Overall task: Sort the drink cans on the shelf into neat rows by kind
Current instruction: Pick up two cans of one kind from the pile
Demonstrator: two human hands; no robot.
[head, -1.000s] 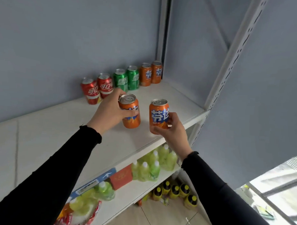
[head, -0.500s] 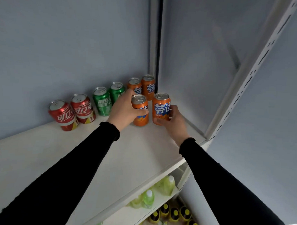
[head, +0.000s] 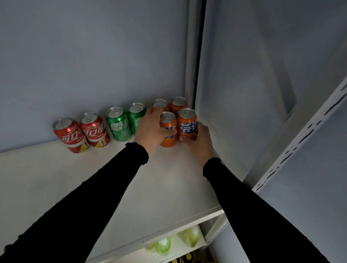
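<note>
Cans on white shelf, rear right corner. Left hand grips front-left orange can; right hand grips front-right orange can, the two touching. Just behind: two more orange cans. Leftward along the wall: two green cans, two red cans. Lower shelf: green bottles.

Looks like a small shop or stockroom. There's a white metal shelf with a slotted upright at its right edge, soda cans lined up along the shelf's back by brand, and below it more shelves of green drink bottles and yellow-capped bottles.
</note>
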